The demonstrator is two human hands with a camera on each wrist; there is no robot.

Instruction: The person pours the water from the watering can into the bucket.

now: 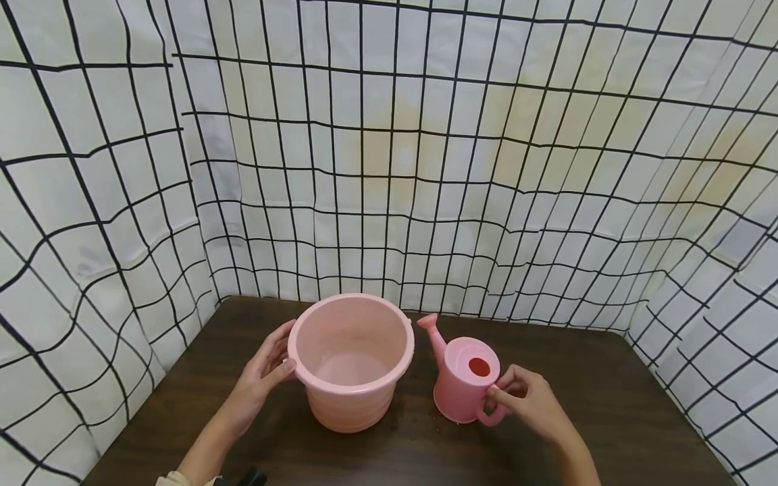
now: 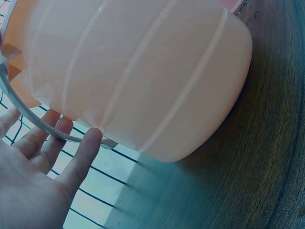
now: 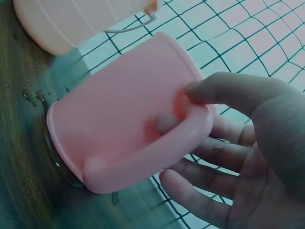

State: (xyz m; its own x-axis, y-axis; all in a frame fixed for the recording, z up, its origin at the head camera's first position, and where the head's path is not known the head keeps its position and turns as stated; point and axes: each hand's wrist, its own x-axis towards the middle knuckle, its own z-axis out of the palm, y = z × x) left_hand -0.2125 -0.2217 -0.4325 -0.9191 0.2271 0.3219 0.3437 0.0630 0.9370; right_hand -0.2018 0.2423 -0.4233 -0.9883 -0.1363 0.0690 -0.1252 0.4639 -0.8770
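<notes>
A pink plastic bucket [image 1: 349,405] stands upright and empty on the dark wooden table [image 1: 608,412]. My left hand [image 1: 265,372] rests against its left side, thumb at the rim. In the left wrist view its straight fingers [image 2: 81,157] touch the bucket's [image 2: 143,71] wall and thin wire handle [image 2: 47,131]. Right of the bucket stands a pink watering can [image 1: 463,388], spout pointing back left. My right hand [image 1: 530,399] holds its handle. In the right wrist view the thumb [image 3: 214,88] lies on the can's [image 3: 119,119] handle and one fingertip shows through the loop.
White cloth with a black grid [image 1: 389,169] walls the table at the back and on both sides. A few water drops [image 3: 31,95] lie on the wood beside the can. A small dark object [image 1: 252,476] shows at the bottom edge.
</notes>
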